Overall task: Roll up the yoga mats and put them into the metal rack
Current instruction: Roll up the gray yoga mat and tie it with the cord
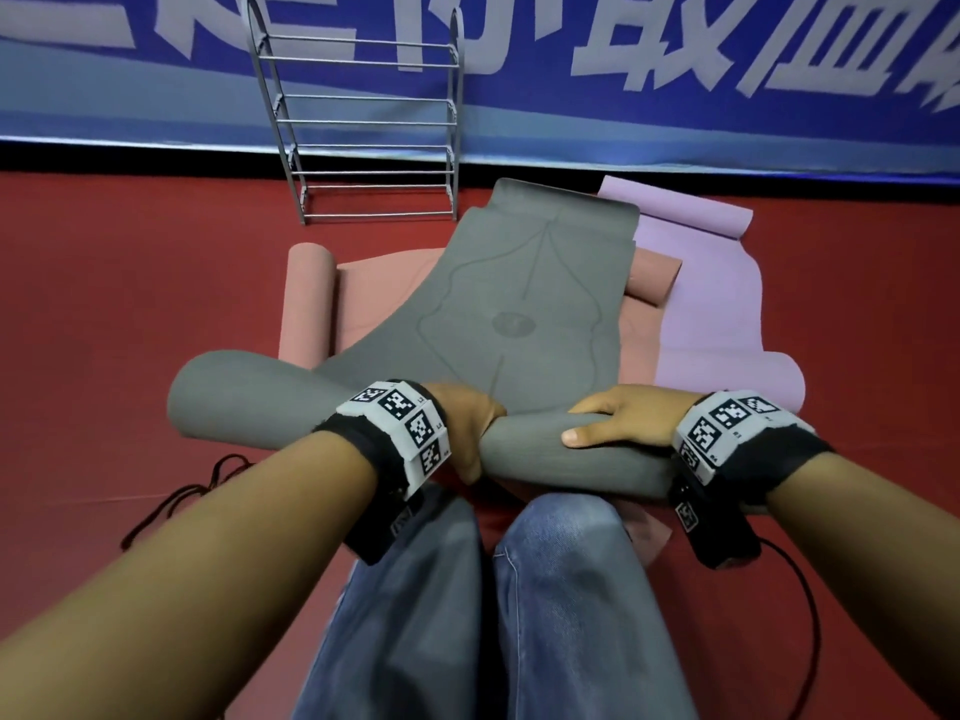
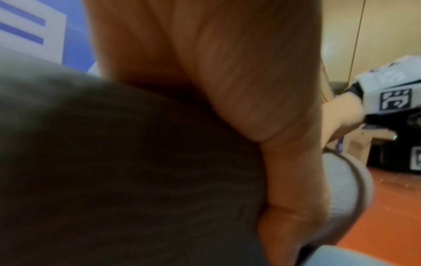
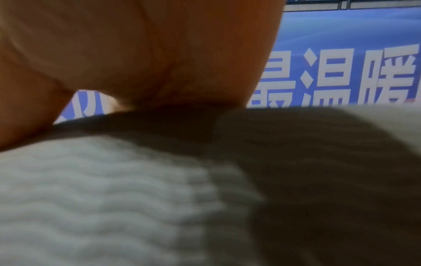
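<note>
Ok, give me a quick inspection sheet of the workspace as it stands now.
Surface: red floor.
Job's things: grey mat part rolled at the near end; pink mat and purple mat part unrolled beneath it; metal rack holds no mats, standing by the banner.
Clutter: nothing seen.
Hands: left hand and right hand both grip the grey roll.
Cables: black cords on floor.
Surroundings: blue banner.

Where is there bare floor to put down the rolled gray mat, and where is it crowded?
Bare red floor lies left of the pink mat and below the metal rack. Another bare patch is right of the purple mat. The middle is crowded: the gray mat, held by left hand and right hand, overlaps both.
</note>
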Demonstrator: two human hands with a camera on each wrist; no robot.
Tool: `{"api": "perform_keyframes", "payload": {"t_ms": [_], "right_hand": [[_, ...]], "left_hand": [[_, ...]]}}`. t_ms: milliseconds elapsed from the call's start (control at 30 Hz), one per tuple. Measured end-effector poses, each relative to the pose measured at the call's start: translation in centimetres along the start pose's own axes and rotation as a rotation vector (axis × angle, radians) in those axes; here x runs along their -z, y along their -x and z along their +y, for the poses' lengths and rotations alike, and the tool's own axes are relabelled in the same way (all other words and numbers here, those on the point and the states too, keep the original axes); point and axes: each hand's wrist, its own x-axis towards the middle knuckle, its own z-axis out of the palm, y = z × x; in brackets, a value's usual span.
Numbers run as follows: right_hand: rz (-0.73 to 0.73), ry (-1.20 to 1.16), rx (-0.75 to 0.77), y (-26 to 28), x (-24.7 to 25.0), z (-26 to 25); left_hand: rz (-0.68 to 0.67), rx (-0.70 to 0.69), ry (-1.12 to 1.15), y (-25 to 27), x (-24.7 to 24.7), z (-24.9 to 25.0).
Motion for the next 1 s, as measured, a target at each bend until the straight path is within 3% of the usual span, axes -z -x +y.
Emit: {"api": "perform_keyframes", "payload": {"t_ms": [100, 267, 400, 633, 767, 833, 1000], "right_hand": [[-0.024, -0.094, -0.07, 0.7, 0.6, 0.7], [0.004, 0.088, 0.012, 1.3, -1.0, -1.1], [-0.014, 0.151, 0.065, 0.0, -3.4, -2.7], [0.119, 0.265, 0.103, -2.0, -5.1, -2.6], [0.137, 0.125, 0.126, -1.8, -4.8, -1.8], [0.12, 0.033, 0.123, -1.7, -4.6, -1.3], [0.01, -0.026, 0.108, -1.7, -4.5, -1.5]], "left_hand": [[-0.224, -0.068, 0.37, -0.9, -0.2, 0.9], [-0.288, 0.0, 0.403, -1.2, -0.1, 1.6], [-0.196, 0.059, 0.267, -1.0, 0.4, 1.2], [-0.094, 0.131, 0.031, -0.4, 0.3, 0.4], [0.309, 0.116, -0.453, 0.7, -1.1, 0.6], [0.397, 0.117, -0.582, 1.3, -1.9, 0.8], [0.367, 0.11, -0.504, 1.3, -1.9, 1.1]]}}
